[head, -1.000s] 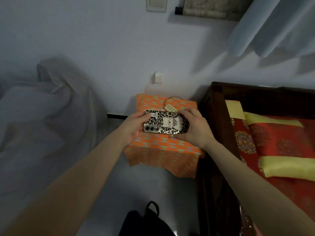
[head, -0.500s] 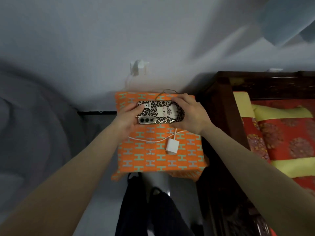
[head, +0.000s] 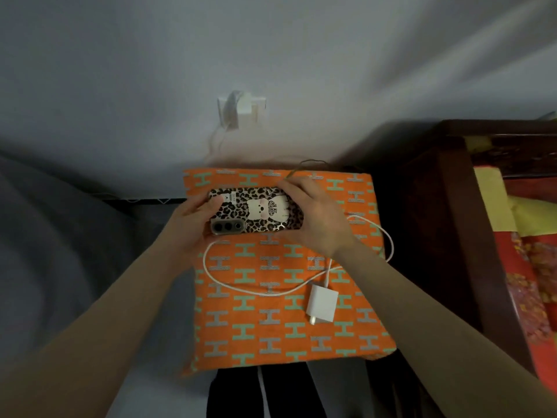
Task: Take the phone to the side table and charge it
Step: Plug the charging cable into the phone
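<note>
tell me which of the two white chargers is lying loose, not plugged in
The white charger on the orange-covered side table, prongs bare, its cable looped across the cloth. The other charger sits in the wall socket above.

A plain pale wall (head: 126,70) is seen across the upper part of the view, dimly lit and crossed by soft shadows toward the right, and a white wall socket (head: 254,108) is fixed to it with something white plugged in. To the right a dark wooden bed frame (head: 452,224) is set against the wall, its bedding (head: 533,267) red with yellow bands (the pattern is blurred). Grey draped fabric (head: 54,251) is seen at the left.
</note>
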`<state>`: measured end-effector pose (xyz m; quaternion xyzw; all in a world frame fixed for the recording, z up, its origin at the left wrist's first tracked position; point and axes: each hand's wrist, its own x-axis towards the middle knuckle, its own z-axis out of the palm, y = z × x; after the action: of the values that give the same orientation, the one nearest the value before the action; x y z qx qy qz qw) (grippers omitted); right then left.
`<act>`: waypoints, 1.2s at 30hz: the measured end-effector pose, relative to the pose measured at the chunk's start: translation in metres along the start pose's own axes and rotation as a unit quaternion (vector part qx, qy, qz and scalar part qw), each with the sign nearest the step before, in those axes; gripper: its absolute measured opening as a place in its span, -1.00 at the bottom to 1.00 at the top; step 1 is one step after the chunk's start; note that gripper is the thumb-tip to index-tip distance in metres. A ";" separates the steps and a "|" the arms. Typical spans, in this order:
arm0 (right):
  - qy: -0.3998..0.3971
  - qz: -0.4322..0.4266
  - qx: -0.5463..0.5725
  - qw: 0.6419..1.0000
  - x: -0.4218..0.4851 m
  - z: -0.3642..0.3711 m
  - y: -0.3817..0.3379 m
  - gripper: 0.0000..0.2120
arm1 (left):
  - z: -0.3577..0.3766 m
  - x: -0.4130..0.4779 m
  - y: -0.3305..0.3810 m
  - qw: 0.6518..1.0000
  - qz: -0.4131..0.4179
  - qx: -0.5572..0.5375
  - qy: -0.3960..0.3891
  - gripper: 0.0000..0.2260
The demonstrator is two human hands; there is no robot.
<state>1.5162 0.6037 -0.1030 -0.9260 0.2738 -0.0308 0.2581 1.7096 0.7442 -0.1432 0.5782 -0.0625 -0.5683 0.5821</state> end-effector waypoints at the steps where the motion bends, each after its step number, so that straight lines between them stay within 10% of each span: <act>1: -0.009 0.007 0.020 1.000 0.000 0.005 0.001 -0.13 | -0.007 0.002 -0.005 1.000 -0.006 -0.003 0.008 -0.86; 6: 0.107 0.299 0.352 0.881 -0.022 0.031 -0.003 -0.47 | -0.042 -0.001 -0.023 0.996 -0.040 -0.055 0.061 -0.83; 15: 0.044 0.536 0.410 0.736 0.003 0.085 -0.011 -0.72 | -0.088 -0.006 -0.025 0.990 -0.060 -0.085 0.100 -0.79; 26: 0.112 0.538 0.316 0.773 0.008 0.104 -0.021 -0.81 | -0.090 -0.021 -0.031 0.989 -0.081 -0.103 0.068 -0.66; 31: 0.063 0.338 0.606 0.718 -0.025 0.060 -0.038 -0.75 | -0.090 -0.026 -0.032 0.986 -0.071 -0.144 0.036 -0.71; 36: -0.038 0.233 0.580 0.780 -0.045 0.010 -0.053 -0.71 | -0.082 -0.027 -0.031 0.990 -0.079 -0.120 0.009 -0.67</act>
<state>1.5063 0.6704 -0.0818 -0.5096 0.4014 -0.0871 0.7561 1.7422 0.8234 -0.1766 0.5123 0.0571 -0.6105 0.6013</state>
